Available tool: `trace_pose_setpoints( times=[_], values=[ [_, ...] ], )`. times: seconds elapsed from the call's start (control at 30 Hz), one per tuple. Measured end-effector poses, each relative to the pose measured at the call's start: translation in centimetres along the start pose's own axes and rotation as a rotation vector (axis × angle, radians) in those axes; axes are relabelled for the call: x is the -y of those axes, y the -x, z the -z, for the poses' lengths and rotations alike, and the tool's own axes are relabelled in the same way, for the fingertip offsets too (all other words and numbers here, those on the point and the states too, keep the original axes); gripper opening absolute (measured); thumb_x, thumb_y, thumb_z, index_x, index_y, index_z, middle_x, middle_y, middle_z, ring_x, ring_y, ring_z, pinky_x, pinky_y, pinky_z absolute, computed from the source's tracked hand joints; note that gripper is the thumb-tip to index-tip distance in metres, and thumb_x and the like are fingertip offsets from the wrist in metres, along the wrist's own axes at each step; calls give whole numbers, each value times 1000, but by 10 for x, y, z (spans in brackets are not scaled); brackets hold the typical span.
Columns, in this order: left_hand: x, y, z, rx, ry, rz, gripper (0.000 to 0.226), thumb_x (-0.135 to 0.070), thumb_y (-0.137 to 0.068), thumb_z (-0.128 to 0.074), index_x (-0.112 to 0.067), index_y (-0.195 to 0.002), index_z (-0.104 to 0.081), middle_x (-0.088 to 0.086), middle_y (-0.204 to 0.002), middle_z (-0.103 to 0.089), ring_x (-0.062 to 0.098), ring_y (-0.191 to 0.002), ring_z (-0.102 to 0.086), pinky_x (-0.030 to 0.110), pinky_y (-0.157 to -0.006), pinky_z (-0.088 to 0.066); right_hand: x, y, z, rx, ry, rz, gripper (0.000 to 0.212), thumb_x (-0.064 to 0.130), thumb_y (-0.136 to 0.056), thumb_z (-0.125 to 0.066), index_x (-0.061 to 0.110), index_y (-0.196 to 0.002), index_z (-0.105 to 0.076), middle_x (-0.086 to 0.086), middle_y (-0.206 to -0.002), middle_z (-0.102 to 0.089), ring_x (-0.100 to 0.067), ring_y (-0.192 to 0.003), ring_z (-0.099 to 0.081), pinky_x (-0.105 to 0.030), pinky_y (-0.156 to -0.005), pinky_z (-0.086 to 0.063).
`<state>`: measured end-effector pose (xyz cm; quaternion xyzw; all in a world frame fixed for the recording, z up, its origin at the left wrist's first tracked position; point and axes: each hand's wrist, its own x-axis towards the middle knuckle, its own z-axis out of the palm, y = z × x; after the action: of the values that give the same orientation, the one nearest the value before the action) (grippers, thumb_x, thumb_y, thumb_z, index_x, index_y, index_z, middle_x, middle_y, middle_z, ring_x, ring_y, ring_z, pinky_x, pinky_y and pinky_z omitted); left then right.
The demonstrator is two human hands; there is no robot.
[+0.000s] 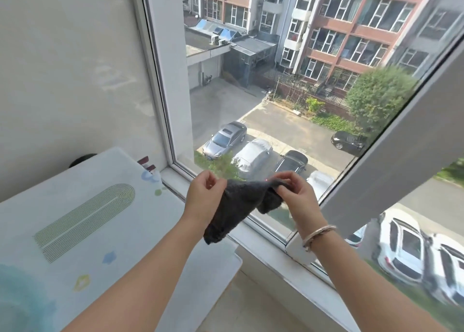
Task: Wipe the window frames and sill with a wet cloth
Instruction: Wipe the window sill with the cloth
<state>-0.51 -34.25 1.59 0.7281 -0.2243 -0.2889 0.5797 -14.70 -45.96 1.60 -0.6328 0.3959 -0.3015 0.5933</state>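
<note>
Dark nubby matt cloth (pixel 238 206); smooth glossy white plastic window frame (pixel 175 80).

Cloth (pixel 237 203) dark grey; window frame (pixel 173 80) white; mat (pixel 82 218) white, green concentric stripes, pastel shapes.

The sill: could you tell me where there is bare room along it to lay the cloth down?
The sill is bare below the hands, between the patterned table edge and the open sash corner. Its left end, by the table's far corner, is crowded with a small red-topped item. Both hands, left and right, hold the cloth above it.
</note>
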Motion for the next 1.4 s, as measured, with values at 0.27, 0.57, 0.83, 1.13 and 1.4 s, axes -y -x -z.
trace_pose_setpoints(
  times=[0.27, 0.57, 0.83, 1.13, 1.4],
  values=[
    [19, -63, -10, 270, 247, 180, 23, -3, -83, -58, -19, -71, -46, 4, -82, -57, 20, -77, -50, 34, -66, -45, -25, -71, -33, 198, -403, -721, 89, 77, -83, -29, 1, -119, -58, -13, -116, -64, -28, -111, -59, -43, -98, -45],
    [59, -106, -35, -12, 224, 262, 23, -9, -82, -69, -13, -88, -47, 14, -95, -59, 26, -75, -57, 20, -41, -42, -58, -115, -42, 200, -128, -664, 21, 2, -90, -56, -4, -110, -58, -20, -99, -63, -32, -88, -63, -41, -85, -52],
    [98, -144, -71, -225, 112, 345, 26, -10, -81, -68, -11, -99, -49, -1, -91, -54, 4, -77, -52, 19, -58, -38, -109, -178, -54, 520, 260, -420, 64, -1, -75, -72, 21, -126, -39, -11, -111, -54, -24, -99, -61, -33, -86, -54],
    [152, -208, -97, -389, -11, 376, 18, 2, -82, -53, -14, -88, -52, -3, -89, -56, 10, -74, -52, 20, -58, -37, -187, -245, -68, 665, 1035, -27, 15, 24, -81, -57, 25, -67, -50, -3, -102, -40, -20, -94, -34, -23, -81, -32],
    [247, -256, -80, -798, 56, 633, 11, 0, -86, -47, -10, -89, -50, -1, -84, -53, 22, -81, -48, 28, -67, -35, -251, -290, -104, 531, 948, -62, 23, 27, -87, -54, 21, -70, -41, 7, -64, -51, -9, -57, -49, -25, -52, -38]
  ],
)
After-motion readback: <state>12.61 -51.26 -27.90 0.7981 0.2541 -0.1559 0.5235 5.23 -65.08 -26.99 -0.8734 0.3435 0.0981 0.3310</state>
